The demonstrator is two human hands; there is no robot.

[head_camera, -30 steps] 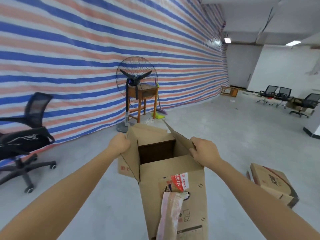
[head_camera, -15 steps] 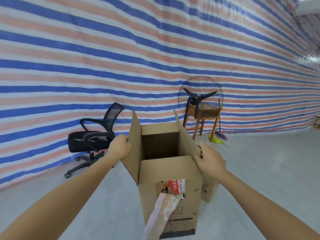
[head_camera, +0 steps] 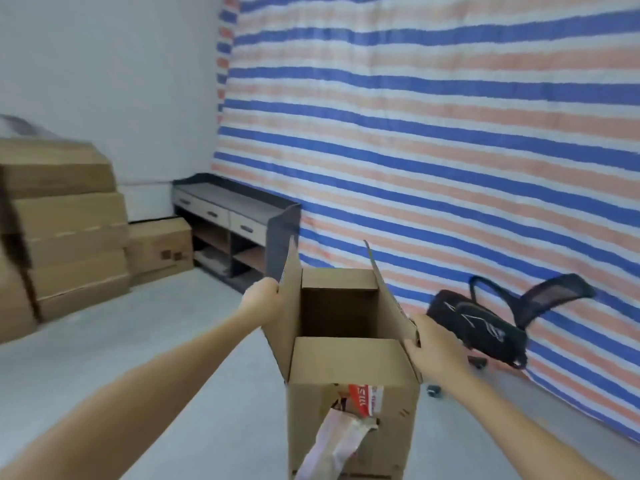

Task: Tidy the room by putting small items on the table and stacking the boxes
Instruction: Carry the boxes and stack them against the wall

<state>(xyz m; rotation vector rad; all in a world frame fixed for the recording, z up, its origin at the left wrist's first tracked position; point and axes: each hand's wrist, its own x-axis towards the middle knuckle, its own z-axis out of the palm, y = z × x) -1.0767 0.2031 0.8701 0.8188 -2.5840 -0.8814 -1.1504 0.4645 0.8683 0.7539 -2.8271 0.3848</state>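
Observation:
I hold an open cardboard box [head_camera: 349, 368] out in front of me, above the grey floor. Its top flaps stand up and torn tape hangs down its near face. My left hand [head_camera: 264, 299] grips the left flap. My right hand [head_camera: 434, 348] grips the right flap at the box's upper corner. The inside of the box looks dark and I see nothing in it. A stack of large cardboard boxes [head_camera: 65, 230] rises at the far left, with a smaller box [head_camera: 161, 249] on the floor beside it.
A grey cabinet with drawers and open shelves [head_camera: 235, 223] stands in the corner against the striped tarp wall [head_camera: 433, 133]. A black office chair [head_camera: 495, 323] sits at the right, near the tarp. Bare grey floor lies between me and the stack.
My view has swung left across the room: the fan and wooden stool are gone, the chair has slid to the right, and the box stack and cabinet have appeared. Both hands keep the box.

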